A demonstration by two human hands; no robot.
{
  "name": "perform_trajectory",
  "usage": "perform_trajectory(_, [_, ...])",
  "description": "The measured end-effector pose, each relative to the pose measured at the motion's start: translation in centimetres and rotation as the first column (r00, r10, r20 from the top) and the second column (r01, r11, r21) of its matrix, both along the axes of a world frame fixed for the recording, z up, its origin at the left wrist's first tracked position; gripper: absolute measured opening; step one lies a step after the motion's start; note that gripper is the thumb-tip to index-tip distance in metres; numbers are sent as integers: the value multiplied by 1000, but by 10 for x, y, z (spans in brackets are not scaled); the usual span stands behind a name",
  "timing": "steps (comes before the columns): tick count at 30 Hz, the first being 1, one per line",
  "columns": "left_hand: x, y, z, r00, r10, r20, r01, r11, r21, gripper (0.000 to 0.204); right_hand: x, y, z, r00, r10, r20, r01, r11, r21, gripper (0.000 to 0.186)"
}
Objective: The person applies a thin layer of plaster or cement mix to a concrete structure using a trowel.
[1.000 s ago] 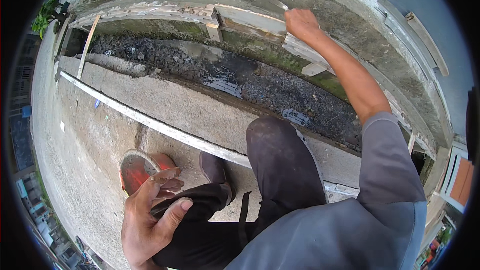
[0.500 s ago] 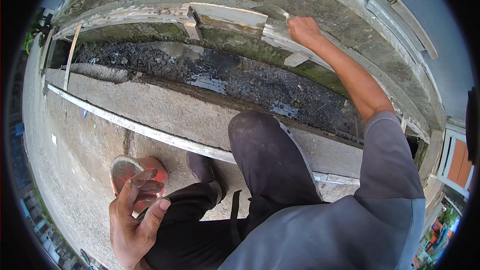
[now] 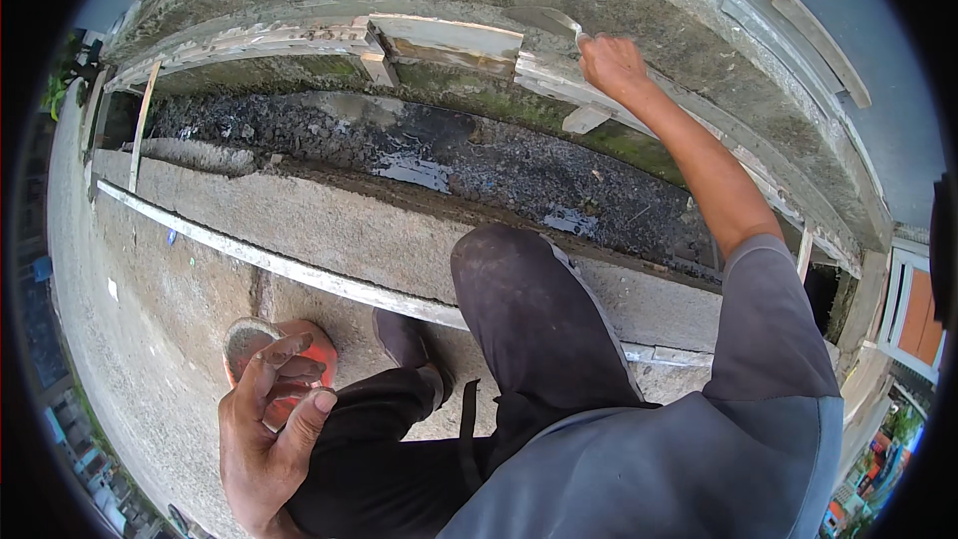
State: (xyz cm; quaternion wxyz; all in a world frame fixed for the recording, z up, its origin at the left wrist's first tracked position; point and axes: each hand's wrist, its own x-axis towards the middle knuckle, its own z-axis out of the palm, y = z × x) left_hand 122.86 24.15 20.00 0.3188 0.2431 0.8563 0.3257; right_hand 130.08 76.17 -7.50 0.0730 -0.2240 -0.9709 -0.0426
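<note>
My right hand grips the handle of a metal trowel, whose flat blade lies against a band of smooth grey mortar along the wooden formwork on the far side of the drain. My left hand hangs at the lower left with loosely curled, mud-smeared fingers apart and nothing visible in them. Behind it on the pavement stands an orange bucket with a grey crusted rim, partly hidden by my fingers.
An open drain with dark muck and puddles runs across the view. My bent knee is at its near edge, beside a long white strip. An upright wooden slat spans the left end; loose boards lie top right.
My right hand has slid rightward along the formwork with the trowel. My left hand keeps much the same curled pose. The view has shifted slightly, so the scene sits farther left.
</note>
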Motion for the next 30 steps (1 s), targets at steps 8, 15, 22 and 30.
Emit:
perform_trajectory(8, [0,-2,4,998,-64,-20,64,998,-29,49,-45,4,-10,969,34,245,-20,998,-57,22])
perform_trajectory(15, [-4,1,6,998,-61,-15,60,997,-47,51,-100,-39,12,998,16,63,-15,1000,-27,22])
perform_trajectory(22, [0,-4,7,995,-81,-60,82,997,11,51,-134,-45,28,989,103,105,-102,995,-17,23])
perform_trajectory(30, [-7,4,9,994,-104,-13,103,993,-56,55,-214,-63,23,963,250,101,-254,966,35,23])
